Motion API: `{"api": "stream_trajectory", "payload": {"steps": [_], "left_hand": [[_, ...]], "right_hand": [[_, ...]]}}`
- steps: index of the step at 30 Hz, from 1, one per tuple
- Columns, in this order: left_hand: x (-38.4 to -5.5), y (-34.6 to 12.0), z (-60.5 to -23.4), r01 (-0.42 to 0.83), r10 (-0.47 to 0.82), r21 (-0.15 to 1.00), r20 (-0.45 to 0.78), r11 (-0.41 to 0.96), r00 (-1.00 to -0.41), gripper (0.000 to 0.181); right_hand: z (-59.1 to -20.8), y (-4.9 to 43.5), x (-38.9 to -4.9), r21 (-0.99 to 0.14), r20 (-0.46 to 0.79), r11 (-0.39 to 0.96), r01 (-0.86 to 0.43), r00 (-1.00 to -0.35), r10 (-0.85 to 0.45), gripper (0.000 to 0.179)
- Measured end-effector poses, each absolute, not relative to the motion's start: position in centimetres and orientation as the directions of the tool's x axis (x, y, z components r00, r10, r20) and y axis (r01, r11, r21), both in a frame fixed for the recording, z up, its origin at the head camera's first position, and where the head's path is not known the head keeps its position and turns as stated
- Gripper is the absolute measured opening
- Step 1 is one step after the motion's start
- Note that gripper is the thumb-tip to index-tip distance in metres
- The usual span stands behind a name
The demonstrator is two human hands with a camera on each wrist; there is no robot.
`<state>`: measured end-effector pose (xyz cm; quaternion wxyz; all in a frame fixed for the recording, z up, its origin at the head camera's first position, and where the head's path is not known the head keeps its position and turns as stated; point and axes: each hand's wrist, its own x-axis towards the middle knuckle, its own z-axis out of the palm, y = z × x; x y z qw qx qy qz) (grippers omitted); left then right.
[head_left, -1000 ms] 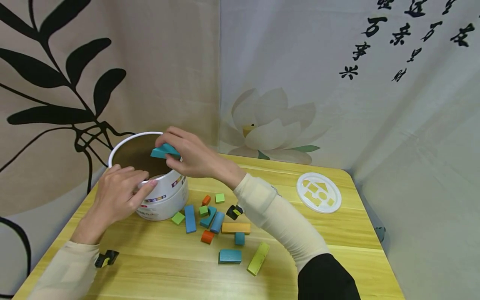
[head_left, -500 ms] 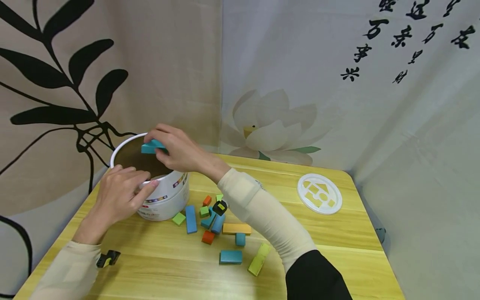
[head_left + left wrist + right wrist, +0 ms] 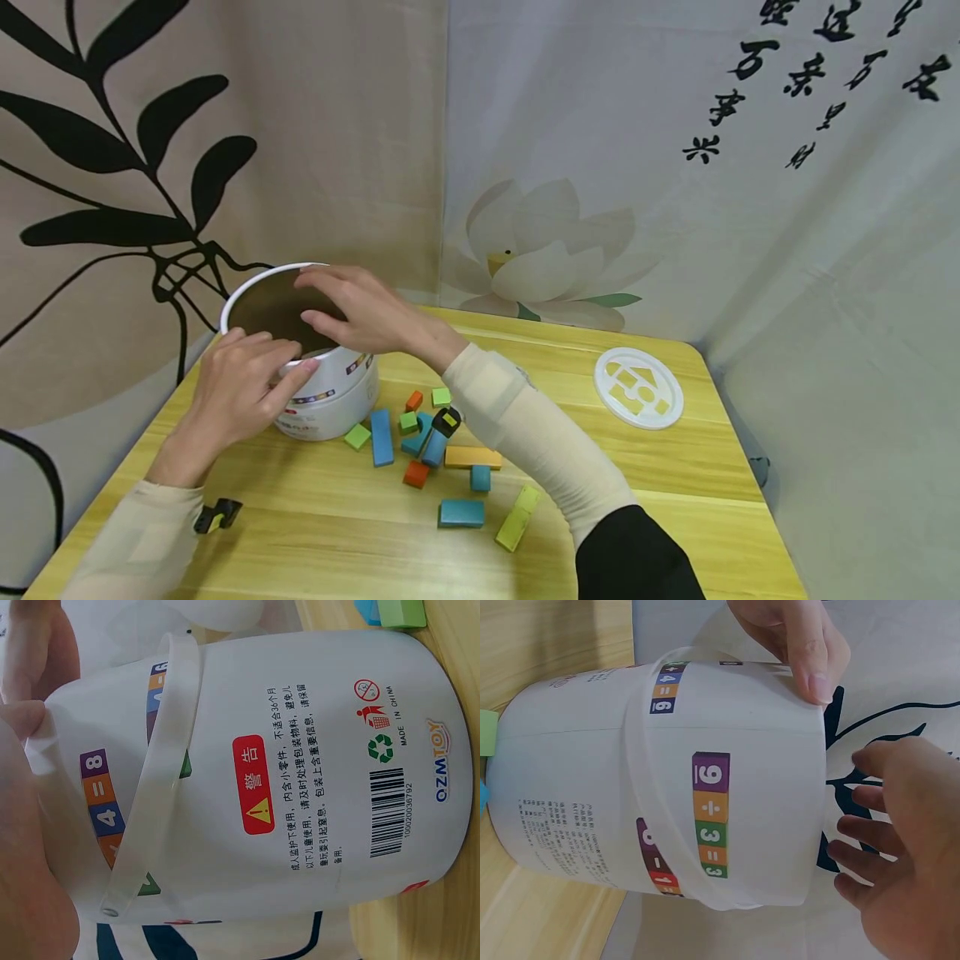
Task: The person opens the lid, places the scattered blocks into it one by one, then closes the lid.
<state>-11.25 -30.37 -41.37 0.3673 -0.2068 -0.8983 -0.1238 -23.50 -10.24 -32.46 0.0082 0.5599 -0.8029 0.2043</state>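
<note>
A white toy bucket [image 3: 318, 400] with printed sums stands at the left of the table, its mouth facing up. My left hand [image 3: 236, 387] grips the near rim, thumb outside and fingers over the edge. Over the mouth hovers my right hand [image 3: 367, 312], thumb and fingers spread, holding nothing. The right wrist view shows that same right hand [image 3: 907, 847] apart from the rim. Inside the bucket only the brown wall shows; its bottom is hidden. Beside it lie a long blue block [image 3: 382, 437], a green cube [image 3: 357, 436] and a red-orange block [image 3: 416, 474].
Farther right lie an orange block [image 3: 472, 457], a blue cube [image 3: 480, 477], a teal block [image 3: 461, 513] and yellow-green blocks [image 3: 517, 518]. A white lid with shaped holes [image 3: 639, 388] rests at the back right. The bucket's handle [image 3: 161, 765] hangs around its side.
My right hand moved left over the bucket with a teal block, then let it go; the block is out of sight now. The left hand has stayed on the rim.
</note>
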Motion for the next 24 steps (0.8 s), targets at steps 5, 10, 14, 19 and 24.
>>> {"api": "stream_trajectory", "payload": {"steps": [5, 10, 14, 19, 24], "left_hand": [[-11.2, -30.4, -41.4, 0.461, 0.281, 0.071, 0.709, 0.884, -0.647, 0.065], [-11.0, -30.4, -41.5, 0.460, 0.279, 0.078, 0.703, 0.885, -0.655, 0.060], [-11.0, -30.5, -41.6, 0.456, 0.272, 0.088, 0.698, 0.886, -0.663, 0.055], [-11.1, -30.4, -41.6, 0.456, 0.270, 0.090, 0.700, 0.885, -0.661, 0.054], [-11.2, -30.3, -41.5, 0.463, 0.266, 0.095, 0.711, 0.881, -0.651, 0.055]], "right_hand": [[-32.9, -9.1, -23.3, -0.284, 0.230, 0.315, -0.906, -0.383, -0.894, 0.058], [-33.6, -7.6, -23.1, -0.279, 0.225, 0.335, -0.900, -0.401, -0.888, 0.065], [-34.3, -6.1, -23.0, -0.287, 0.258, 0.325, -0.901, -0.399, -0.880, 0.068], [-35.0, -3.7, -22.7, -0.285, 0.282, 0.336, -0.898, -0.413, -0.866, 0.068], [-35.8, -1.1, -22.2, -0.297, 0.278, 0.335, -0.894, -0.416, -0.866, 0.069]]}}
